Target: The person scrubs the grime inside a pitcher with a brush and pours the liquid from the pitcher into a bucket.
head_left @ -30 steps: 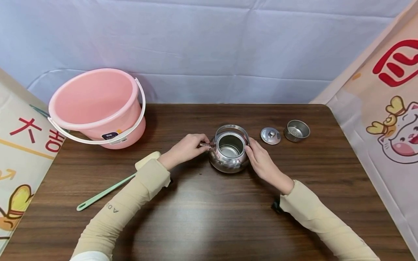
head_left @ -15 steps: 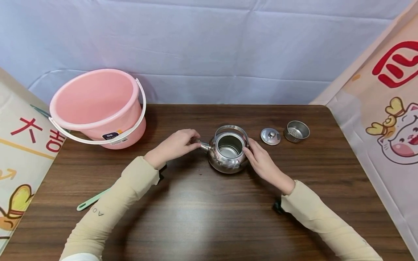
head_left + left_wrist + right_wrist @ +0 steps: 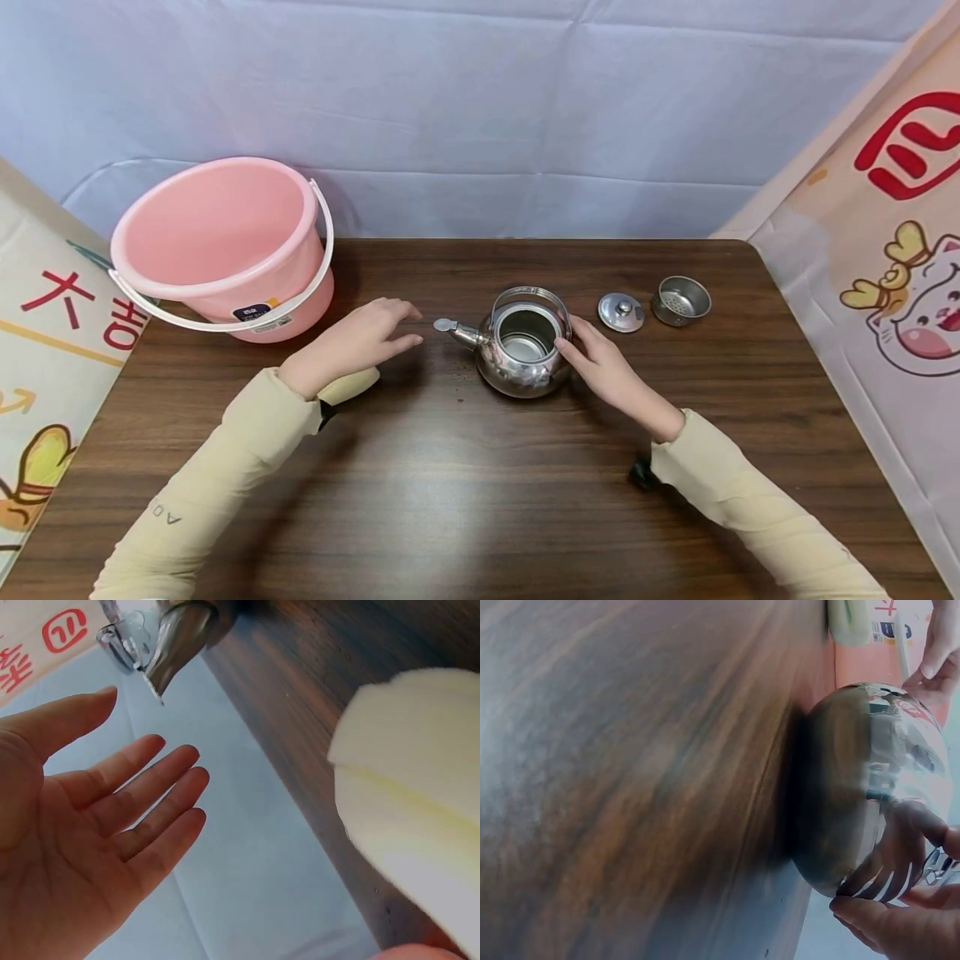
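A shiny steel kettle [image 3: 525,367] stands lidless on the table, its raised bail handle [image 3: 531,292] arching over the mouth. My right hand [image 3: 606,367] holds the kettle's right side, thumb up by the rim and fingers against the wall, as the right wrist view also shows. Left of the spout [image 3: 467,335], which has a small flap at its tip, my left hand [image 3: 360,337] hovers apart with relaxed fingers and nothing in it. Beneath the left wrist lies a cream sponge head [image 3: 349,386]; its green handle is hidden by the sleeve.
A pink bucket [image 3: 292,287] with a white handle stands at the back left. Right of the kettle lie its knobbed lid [image 3: 621,312] and a perforated steel strainer cup [image 3: 681,301]. A pale cloth [image 3: 450,125] hangs behind the table [image 3: 480,500].
My left hand has let go of the kettle's spout and drawn back to the left, leaving the spout in plain view. The right hand stays on the kettle, which has hardly moved.
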The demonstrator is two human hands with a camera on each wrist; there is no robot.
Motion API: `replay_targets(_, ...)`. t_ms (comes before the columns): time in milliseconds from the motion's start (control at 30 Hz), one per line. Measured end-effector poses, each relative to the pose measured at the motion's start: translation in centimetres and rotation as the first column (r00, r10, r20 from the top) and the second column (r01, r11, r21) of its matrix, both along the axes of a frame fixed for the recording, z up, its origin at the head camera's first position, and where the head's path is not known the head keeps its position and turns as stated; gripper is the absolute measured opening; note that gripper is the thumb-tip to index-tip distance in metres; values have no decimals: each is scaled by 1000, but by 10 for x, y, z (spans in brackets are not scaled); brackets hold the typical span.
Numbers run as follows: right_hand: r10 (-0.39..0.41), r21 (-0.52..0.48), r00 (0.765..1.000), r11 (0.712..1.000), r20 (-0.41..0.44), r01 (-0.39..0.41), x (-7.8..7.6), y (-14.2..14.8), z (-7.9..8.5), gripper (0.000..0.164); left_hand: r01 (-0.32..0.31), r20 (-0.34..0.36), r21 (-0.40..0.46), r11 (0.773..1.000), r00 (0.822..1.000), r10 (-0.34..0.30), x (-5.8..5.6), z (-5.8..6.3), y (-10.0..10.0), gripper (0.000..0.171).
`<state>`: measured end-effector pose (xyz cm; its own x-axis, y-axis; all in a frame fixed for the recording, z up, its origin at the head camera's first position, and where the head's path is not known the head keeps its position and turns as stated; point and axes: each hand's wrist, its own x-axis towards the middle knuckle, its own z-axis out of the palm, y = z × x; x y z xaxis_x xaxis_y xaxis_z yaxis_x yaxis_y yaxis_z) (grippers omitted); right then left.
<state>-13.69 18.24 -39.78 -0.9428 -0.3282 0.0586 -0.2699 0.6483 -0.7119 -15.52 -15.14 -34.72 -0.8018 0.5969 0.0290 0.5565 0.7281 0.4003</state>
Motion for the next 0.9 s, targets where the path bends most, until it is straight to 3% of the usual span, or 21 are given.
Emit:
replay_targets(367,6,-8,996,1000,92,-6,-2,1,6,50,-25,16,-31,999,1000,25,14,4,-23,32)
replay_targets(700,13,-16,992,1000,127,-11,-2,2,8,53,-101,44,-46,994,994,103,29,1,-47,32)
replay_targets(900,10,-15,992,1000,124,-8,-2,2,8,52,-90,0,-67,994,996,91,39,0,-59,31)
